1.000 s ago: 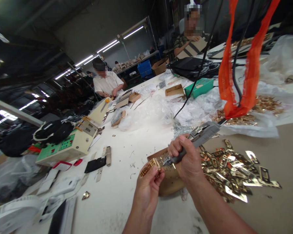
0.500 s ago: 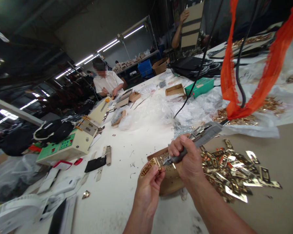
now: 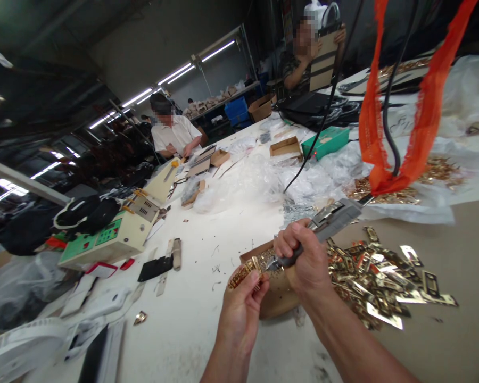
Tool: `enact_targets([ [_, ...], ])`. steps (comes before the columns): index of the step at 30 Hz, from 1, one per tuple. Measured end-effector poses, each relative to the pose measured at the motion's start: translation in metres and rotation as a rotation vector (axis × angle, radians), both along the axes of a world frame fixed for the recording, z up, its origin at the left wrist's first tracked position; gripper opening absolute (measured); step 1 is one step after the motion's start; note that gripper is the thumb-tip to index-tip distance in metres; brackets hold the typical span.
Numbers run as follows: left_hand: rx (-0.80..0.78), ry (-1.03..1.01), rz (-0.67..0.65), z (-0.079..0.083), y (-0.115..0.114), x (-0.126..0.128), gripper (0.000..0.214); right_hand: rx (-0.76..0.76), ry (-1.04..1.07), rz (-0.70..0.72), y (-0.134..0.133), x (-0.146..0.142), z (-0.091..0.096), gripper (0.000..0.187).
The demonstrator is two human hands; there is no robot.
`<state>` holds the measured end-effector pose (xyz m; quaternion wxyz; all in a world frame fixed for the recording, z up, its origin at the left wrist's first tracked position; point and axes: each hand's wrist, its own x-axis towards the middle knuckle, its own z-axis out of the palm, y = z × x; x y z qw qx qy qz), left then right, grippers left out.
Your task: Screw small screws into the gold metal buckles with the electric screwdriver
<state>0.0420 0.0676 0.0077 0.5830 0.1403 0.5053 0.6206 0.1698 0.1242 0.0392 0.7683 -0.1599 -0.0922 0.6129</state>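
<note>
My left hand (image 3: 241,306) pinches a small gold metal fitting (image 3: 245,271) just above the white table. My right hand (image 3: 305,260) is wrapped round the grip of a grey electric screwdriver (image 3: 327,226), whose tip touches the fitting. Its black cable runs up and away to the right. Under both hands lies a shallow brown cardboard tray (image 3: 277,295) with tiny screws in it. A heap of gold metal plates (image 3: 377,282) lies on a brown cardboard sheet (image 3: 455,255) right of my right hand.
An orange cloth strip (image 3: 403,117) hangs with black cables at upper right. A green-and-cream control box (image 3: 109,239) stands at left. Clear plastic bags (image 3: 263,178), small cardboard boxes and a green box (image 3: 325,142) lie further back. Two other people work at the far side.
My hands and the screwdriver stay almost in place. The far person has lifted and shifted a striped board. The orange strip has swung slightly.
</note>
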Motion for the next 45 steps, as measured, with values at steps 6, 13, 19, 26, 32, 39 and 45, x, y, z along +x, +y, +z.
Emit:
enact_targets([
  [6, -0.003, -0.012, 0.007, 0.001, 0.000, 0.000, 0.024, 0.037, -0.009, -0.012, -0.002, 0.000, -0.001, 0.036],
  [13, -0.061, -0.103, 0.067, 0.007, -0.001, 0.007, 0.014, 0.052, 0.037, 0.008, 0.000, 0.000, -0.003, 0.038],
  [19, -0.112, -0.151, 0.115, 0.011, -0.003, 0.013, 0.018, 0.070, 0.069, 0.012, -0.001, 0.003, -0.001, 0.034],
  [26, -0.121, -0.167, 0.153, 0.015, -0.004, 0.016, 0.021, 0.095, 0.100, 0.031, -0.003, 0.005, 0.000, 0.030],
  [32, -0.109, -0.156, 0.144, 0.015, -0.005, 0.017, 0.021, 0.119, 0.093, 0.036, -0.003, 0.005, -0.003, 0.027],
  [39, -0.070, -0.088, 0.101, 0.014, -0.004, 0.017, 0.016, 0.152, 0.026, 0.015, -0.003, 0.007, -0.002, 0.028],
  [45, -0.024, -0.038, 0.084, 0.008, 0.001, 0.014, 0.014, 0.143, -0.024, -0.025, 0.002, 0.012, -0.004, 0.032],
])
